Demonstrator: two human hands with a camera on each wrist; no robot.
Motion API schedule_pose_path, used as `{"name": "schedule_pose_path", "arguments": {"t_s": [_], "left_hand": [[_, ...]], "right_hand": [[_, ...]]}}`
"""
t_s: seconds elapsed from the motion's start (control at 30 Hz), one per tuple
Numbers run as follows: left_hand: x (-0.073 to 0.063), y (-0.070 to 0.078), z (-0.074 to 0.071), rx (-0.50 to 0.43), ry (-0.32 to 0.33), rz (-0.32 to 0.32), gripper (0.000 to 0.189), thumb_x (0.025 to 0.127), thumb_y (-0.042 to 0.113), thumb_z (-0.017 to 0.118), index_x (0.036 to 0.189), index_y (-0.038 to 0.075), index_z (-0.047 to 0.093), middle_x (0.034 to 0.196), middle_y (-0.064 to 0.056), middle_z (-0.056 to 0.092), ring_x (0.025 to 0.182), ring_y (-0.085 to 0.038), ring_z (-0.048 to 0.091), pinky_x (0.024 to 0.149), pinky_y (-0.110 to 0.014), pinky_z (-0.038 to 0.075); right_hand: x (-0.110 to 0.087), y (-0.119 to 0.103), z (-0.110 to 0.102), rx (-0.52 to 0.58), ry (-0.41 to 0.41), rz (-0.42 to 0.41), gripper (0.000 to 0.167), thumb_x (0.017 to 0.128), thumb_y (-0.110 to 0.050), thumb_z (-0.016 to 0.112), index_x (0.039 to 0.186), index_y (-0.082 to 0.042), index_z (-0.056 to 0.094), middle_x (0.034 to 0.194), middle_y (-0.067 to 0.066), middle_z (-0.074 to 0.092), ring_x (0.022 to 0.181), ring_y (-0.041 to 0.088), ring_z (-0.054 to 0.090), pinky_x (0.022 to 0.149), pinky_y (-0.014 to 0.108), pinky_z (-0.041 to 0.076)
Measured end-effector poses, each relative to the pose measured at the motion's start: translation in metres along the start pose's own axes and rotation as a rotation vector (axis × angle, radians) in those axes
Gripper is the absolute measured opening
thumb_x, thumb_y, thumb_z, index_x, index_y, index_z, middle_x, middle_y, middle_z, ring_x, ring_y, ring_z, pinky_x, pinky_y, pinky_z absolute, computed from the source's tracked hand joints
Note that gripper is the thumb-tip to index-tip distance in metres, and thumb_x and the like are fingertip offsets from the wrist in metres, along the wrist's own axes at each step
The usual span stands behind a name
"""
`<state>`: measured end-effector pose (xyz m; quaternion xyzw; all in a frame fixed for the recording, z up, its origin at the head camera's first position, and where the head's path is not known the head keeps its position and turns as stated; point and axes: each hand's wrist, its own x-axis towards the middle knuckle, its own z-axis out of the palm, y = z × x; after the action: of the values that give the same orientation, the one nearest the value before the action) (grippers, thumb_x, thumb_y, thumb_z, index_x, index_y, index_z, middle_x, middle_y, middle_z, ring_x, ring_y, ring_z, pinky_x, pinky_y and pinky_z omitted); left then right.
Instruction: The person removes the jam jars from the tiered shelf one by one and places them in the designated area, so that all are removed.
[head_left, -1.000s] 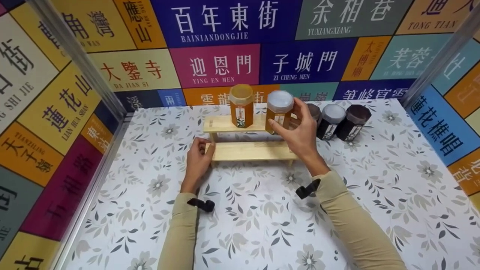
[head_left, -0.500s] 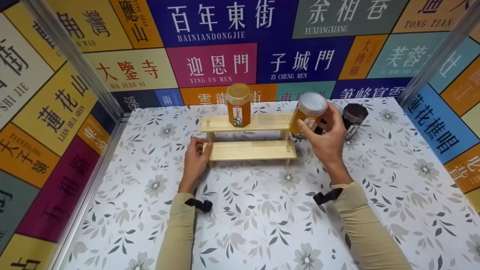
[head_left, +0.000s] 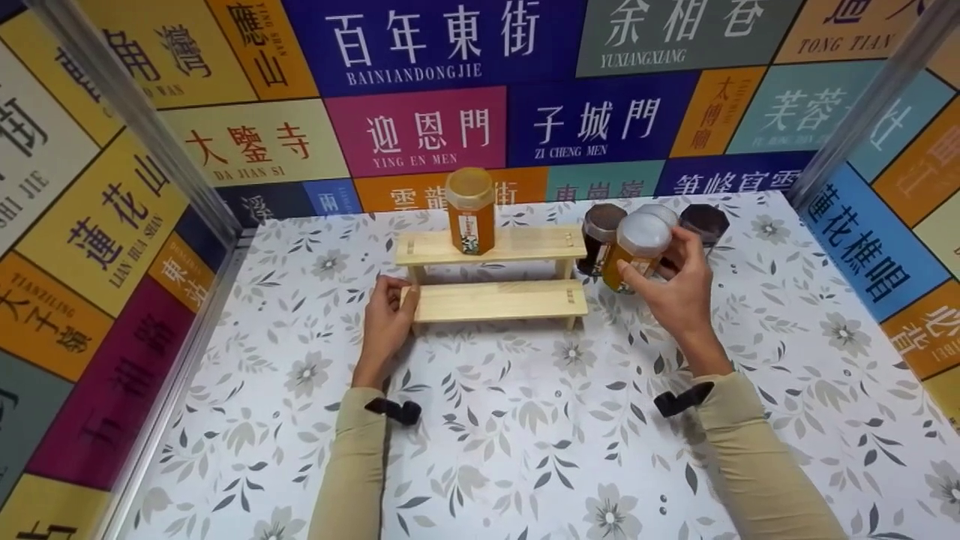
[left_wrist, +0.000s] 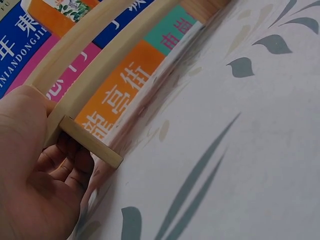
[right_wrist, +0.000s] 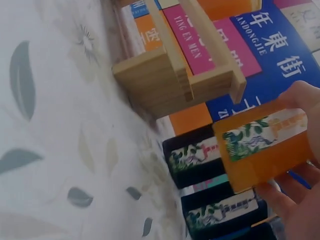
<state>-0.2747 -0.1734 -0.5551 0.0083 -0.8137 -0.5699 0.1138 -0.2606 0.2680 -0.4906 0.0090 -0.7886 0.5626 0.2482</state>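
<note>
I hold the white-lidded amber jar (head_left: 639,246) nearly upright in my right hand (head_left: 682,291), right of the wooden stand (head_left: 499,300) and in front of dark jars (head_left: 594,250); my left hand (head_left: 386,315), across the stand, grips its lower left end.

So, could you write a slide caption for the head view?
The left hand grips a wooden shelf while the right hand holds an amber jar near dark jars.
</note>
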Motion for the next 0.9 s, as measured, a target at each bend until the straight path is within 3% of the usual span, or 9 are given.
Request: {"name": "schedule_pose_path", "arguments": {"t_s": [0.23,0.33,0.47,0.6,0.9], "left_hand": [[0.000,0.001,-0.001,-0.014,-0.011,-0.009,0.026,0.109,0.029,0.067,0.122,0.009,0.059,0.104,-0.007,0.066,0.088,-0.018,0.060,0.077,-0.028,0.049],[0.000,0.000,-0.001,-0.019,-0.023,0.000,0.026,0.110,0.030,0.066,0.123,0.009,0.059,0.103,-0.008,0.065,0.087,-0.019,0.061,0.077,-0.031,0.050],[0.000,-0.001,-0.002,-0.012,-0.032,0.014,0.026,0.110,0.031,0.064,0.123,0.009,0.059,0.100,-0.008,0.063,0.084,-0.020,0.060,0.076,-0.033,0.050],[0.001,0.000,-0.001,0.000,-0.027,0.013,0.026,0.110,0.031,0.064,0.122,0.009,0.059,0.100,-0.007,0.063,0.084,-0.020,0.058,0.077,-0.032,0.048],[0.000,-0.001,0.000,-0.003,-0.013,0.001,0.026,0.109,0.029,0.065,0.123,0.008,0.059,0.106,-0.009,0.064,0.091,-0.019,0.061,0.084,-0.031,0.049]], "right_hand": [[-0.010,-0.002,-0.005,-0.074,-0.199,0.090,0.080,0.089,-0.012,0.090,0.150,0.001,0.040,0.144,0.021,0.055,0.136,0.033,0.059,0.113,0.053,0.053],[-0.010,0.005,-0.005,-0.107,-0.246,0.123,0.082,0.091,-0.018,0.089,0.151,0.000,0.037,0.145,0.022,0.054,0.137,0.034,0.058,0.110,0.051,0.054],[-0.005,0.023,-0.005,-0.100,-0.248,0.150,0.085,0.091,-0.020,0.090,0.154,-0.003,0.035,0.147,0.018,0.054,0.139,0.032,0.058,0.110,0.049,0.054],[-0.001,0.035,-0.006,-0.076,-0.244,0.152,0.088,0.090,-0.019,0.090,0.157,-0.006,0.034,0.151,0.017,0.053,0.143,0.032,0.055,0.115,0.054,0.052],[0.000,0.039,-0.008,-0.061,-0.270,0.160,0.087,0.094,-0.016,0.086,0.160,-0.004,0.031,0.157,0.021,0.048,0.149,0.037,0.049,0.121,0.059,0.045]]}}
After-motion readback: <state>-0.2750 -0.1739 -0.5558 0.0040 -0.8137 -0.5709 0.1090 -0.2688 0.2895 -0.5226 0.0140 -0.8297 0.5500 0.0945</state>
